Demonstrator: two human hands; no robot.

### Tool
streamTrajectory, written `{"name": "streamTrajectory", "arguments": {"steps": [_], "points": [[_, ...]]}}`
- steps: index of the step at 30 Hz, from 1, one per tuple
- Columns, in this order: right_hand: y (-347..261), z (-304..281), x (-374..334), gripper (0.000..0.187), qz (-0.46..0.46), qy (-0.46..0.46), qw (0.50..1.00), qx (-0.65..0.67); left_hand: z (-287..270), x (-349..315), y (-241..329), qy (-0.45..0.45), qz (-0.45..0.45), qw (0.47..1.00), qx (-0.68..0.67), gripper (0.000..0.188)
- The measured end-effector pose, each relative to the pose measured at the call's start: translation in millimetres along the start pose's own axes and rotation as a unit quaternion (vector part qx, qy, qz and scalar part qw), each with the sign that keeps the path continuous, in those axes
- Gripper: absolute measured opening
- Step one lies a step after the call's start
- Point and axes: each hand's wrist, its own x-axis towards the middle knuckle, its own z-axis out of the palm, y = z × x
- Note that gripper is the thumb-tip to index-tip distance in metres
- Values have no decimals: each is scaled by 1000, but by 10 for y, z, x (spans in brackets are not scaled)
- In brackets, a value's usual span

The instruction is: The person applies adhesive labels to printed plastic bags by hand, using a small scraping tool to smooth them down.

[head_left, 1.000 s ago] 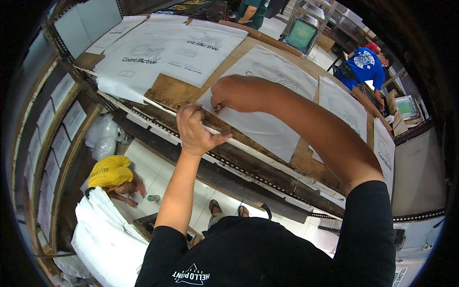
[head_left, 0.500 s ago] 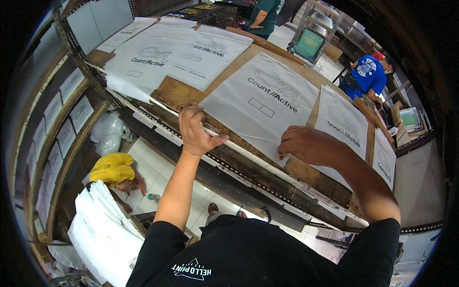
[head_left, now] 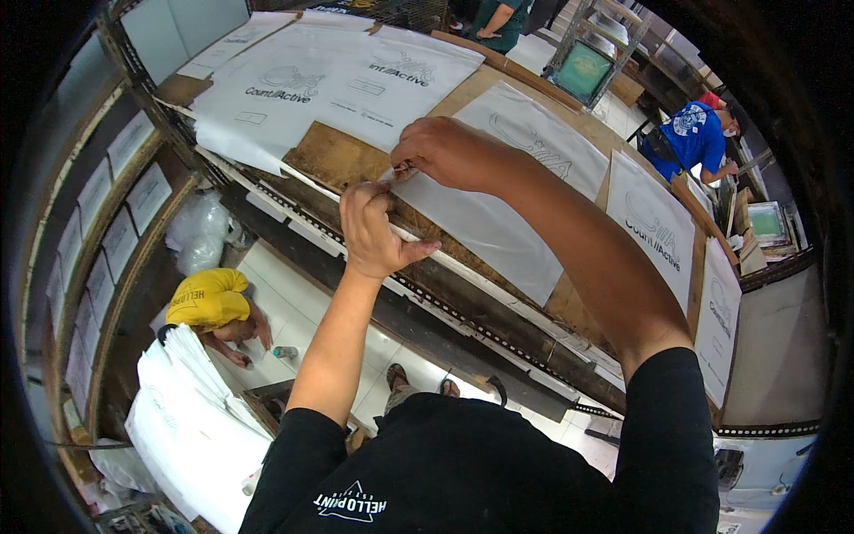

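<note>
Head view: the person's right hand [head_left: 445, 153] reaches across to the near left corner of a white printed plastic sheet [head_left: 498, 233], which lies flat on the brown work table [head_left: 334, 160], partly hidden under the forearm. Its fingers are bent and bunched together at that corner, touching it; whether they pinch the plastic or only press on it cannot be told, since the knuckles cover the tips. The left hand [head_left: 366, 236] sits just beside it on the near side, its fingers curled close together over the table's near edge and its thumb spread away to the right. That grip probably serves as a brace, leaving the hand close to the corner. No item shows clearly in its palm.

Left of this sheet, beyond a bare strip of table, lie more printed sheets [head_left: 267, 133]; right of it are a neighbouring sheet [head_left: 658, 236] and a farther one [head_left: 717, 325]. Lying flat side by side, they seem placed so that each printed face is exposed. Low on the near left, a stack of white sheets [head_left: 191, 418] stands apart from the table.
</note>
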Motion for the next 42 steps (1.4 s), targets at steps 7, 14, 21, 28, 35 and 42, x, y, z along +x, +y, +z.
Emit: {"name": "streamTrajectory", "arguments": {"steps": [7,14,21,28,35,42], "points": [[2,-14,-24,14,8,-26,999,-24,30,-12,-7,1,0,1000,0,85],[-214,-331,-583,13,67,-119,991,-7,26,-90,-95,-14,-5,1000,-8,96],[-529,-598,-1562,17,119,-121,985,36,21,-8,4,-8,-9,1000,-3,87],[-817,-748,-1916,17,184,-142,972,43,-11,16,26,-8,-9,1000,-3,88],[-699,-853,-1483,10,184,-89,968,146,-34,-12,-8,-9,-11,1000,5,88],[-267,-359,-521,14,44,50,997,36,-24,36,31,-3,-11,1000,-12,88]]}}
